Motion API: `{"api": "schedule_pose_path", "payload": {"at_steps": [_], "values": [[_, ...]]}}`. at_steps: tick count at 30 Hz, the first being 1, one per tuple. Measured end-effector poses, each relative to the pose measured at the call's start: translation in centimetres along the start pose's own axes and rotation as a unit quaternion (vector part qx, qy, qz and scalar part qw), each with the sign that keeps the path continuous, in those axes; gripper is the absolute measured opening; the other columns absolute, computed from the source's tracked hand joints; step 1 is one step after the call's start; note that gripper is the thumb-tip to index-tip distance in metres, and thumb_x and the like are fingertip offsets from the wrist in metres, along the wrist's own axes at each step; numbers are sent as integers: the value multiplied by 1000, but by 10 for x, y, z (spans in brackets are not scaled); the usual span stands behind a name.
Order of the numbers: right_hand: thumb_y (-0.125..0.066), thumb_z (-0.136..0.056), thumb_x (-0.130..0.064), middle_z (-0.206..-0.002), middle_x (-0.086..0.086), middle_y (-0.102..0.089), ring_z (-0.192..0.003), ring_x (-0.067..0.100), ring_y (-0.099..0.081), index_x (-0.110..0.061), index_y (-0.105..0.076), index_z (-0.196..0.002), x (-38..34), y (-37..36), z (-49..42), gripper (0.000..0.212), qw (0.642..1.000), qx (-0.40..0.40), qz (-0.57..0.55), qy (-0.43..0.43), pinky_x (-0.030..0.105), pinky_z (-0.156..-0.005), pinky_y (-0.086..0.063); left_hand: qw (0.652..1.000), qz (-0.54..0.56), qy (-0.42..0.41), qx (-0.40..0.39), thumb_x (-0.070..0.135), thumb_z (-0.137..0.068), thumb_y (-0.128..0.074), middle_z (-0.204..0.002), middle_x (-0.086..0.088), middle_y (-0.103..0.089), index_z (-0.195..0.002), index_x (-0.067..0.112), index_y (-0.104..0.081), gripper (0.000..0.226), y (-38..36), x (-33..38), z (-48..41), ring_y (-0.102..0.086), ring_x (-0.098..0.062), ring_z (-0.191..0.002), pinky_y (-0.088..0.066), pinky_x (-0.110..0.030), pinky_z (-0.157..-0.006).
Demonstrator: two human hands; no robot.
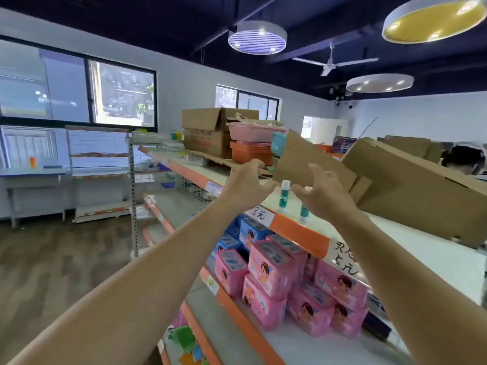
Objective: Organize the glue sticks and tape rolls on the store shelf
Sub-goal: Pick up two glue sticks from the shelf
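Note:
Two glue sticks stand upright near the front edge of the top shelf (pixel 411 241). The left glue stick (pixel 285 194) has a white cap and a green label and stands free. The second glue stick (pixel 303 212) is partly covered by my right hand (pixel 325 192), whose thumb and forefinger pinch its white cap while the other fingers spread upward. My left hand (pixel 246 183) hovers just left of the free stick, its fingers loosely curled around nothing. I see no tape rolls.
A tilted cardboard flap (pixel 311 159) rises right behind the glue sticks, beside a large open carton (pixel 416 185). Pink and orange baskets (pixel 253 143) and another carton (pixel 208 130) sit farther back. Pink and blue packs (pixel 271 264) fill the shelf below. A person's head shows at far right.

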State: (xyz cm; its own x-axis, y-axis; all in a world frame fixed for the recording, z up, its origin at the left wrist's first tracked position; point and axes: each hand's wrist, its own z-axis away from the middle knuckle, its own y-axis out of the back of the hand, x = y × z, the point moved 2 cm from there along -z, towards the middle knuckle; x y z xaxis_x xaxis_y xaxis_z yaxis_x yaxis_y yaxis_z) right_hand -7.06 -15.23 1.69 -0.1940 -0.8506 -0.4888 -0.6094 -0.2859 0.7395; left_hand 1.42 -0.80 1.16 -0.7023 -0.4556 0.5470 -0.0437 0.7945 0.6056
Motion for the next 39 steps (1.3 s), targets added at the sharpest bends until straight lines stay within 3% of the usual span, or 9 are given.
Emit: {"api": "schedule_pose_path", "payload": {"at_steps": [6, 13, 17, 20, 23, 26, 28, 35, 39], "values": [[-59, -90, -37, -148, 14, -36, -125, 30, -47, -20, -23, -148, 22, -17, -32, 70, 996, -46, -11, -79, 33, -81, -43, 998, 22, 21, -57, 35, -82, -65, -124, -6, -57, -131, 12, -48, 56, -33, -8, -42, -53, -21, -109, -42, -29, -84], [-64, -87, -34, -141, 8, -48, -118, 25, -52, -16, -29, -145, 35, -36, -50, 69, 991, -25, -9, -130, 31, -79, -43, 988, 46, 44, -143, 32, -79, -72, -125, -12, -55, -131, 6, -46, 64, -76, -37, -73, -52, -28, -115, -45, -41, -96], [-66, -85, -34, -116, 7, -59, -90, 22, -57, -16, -43, -131, 38, -43, -55, 55, 990, -4, -3, -140, 35, -67, -46, 978, 83, 62, -179, 32, -72, -78, -120, -10, -58, -132, 10, -44, 72, -94, -51, -87, -56, -28, -110, -48, -44, -92], [-69, -83, -33, -100, 7, -61, -88, 24, -62, -16, -49, -112, 40, -46, -54, 39, 989, -14, -1, -150, 39, -70, -53, 972, 115, 59, -197, 31, -70, -78, -110, -10, -65, -127, 15, -51, 65, -105, -55, -91, -61, -30, -104, -50, -43, -83], [-72, -81, -32, -95, 8, -61, -87, 26, -62, -14, -51, -102, 38, -48, -50, 35, 989, 4, -9, -148, 44, -75, -55, 978, 113, 29, -174, 26, -77, -74, -103, -6, -67, -111, 13, -63, 38, -109, -58, -92, -62, -22, -96, -51, -36, -83], [-72, -82, -32, -84, 0, -54, -77, 20, -52, -13, -48, -97, 25, -45, -44, 34, 993, 61, 6, -103, 27, -55, -38, 983, 118, -6, -138, 27, -80, -72, -97, -2, -67, -104, 12, -66, 29, -95, -57, -90, -62, -19, -92, -47, -30, -78], [-72, -82, -32, -85, -2, -51, -76, 17, -48, -13, -47, -100, 9, -45, -39, 35, 994, 90, -7, -69, 22, -52, -30, 983, 140, -12, -114, 25, -81, -71, -96, 0, -64, -105, 12, -64, 29, -73, -62, -86, -60, -17, -91, -46, -29, -76], [-71, -81, -38, -86, -1, -60, -73, 14, -54, -15, -52, -95, -66, -90, -31, 33, 989, 94, -109, 16, 26, -59, -42, 980, 196, 5, -43, 22, -81, -72, -80, 3, -64, -97, 12, -63, 21, 28, -126, -49, -59, -13, -72, -49, -30, -67], [-70, -82, -38, -73, -1, -57, -62, 15, -49, -17, -53, -88, -112, -143, -27, 28, 986, 73, -148, 37, 23, -54, -38, 986, 163, 43, -7, 30, -82, -71, -84, -2, -68, -97, 13, -64, 24, 79, -180, -23, -65, -21, -80, -55, -39, -74]]}}
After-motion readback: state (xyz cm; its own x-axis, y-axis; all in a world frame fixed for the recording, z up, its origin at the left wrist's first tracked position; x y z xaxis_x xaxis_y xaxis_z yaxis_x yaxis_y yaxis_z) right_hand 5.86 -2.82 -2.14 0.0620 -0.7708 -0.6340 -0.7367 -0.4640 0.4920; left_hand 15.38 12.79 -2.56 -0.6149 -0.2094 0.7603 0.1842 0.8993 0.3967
